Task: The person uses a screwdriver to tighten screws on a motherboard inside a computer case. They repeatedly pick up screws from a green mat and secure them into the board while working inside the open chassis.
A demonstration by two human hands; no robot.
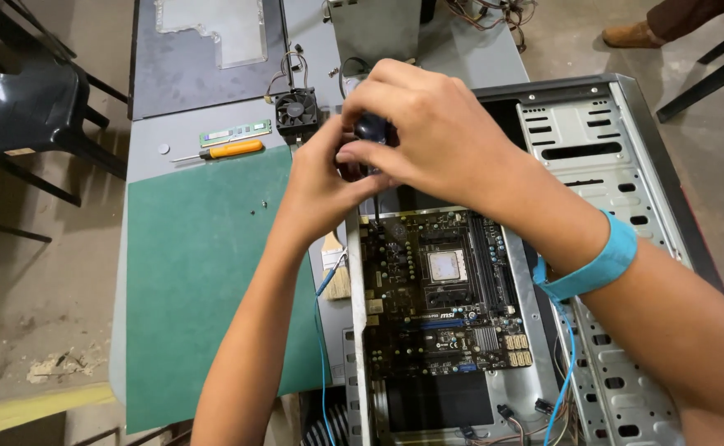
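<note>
Both hands meet over the top edge of the motherboard (440, 293). The right hand (428, 136) has its fingers closed around a dark screwdriver (372, 132), shaft pointing straight down at the board; the left hand (320, 186) pinches the shaft just below. An orange-handled screwdriver (231, 149) lies crosswise on the tabletop (205, 272), left of the fingers.

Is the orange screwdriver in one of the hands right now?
No, the orange screwdriver lies on the table beside a memory stick, while both hands work a dark-handled screwdriver over the motherboard.
</note>
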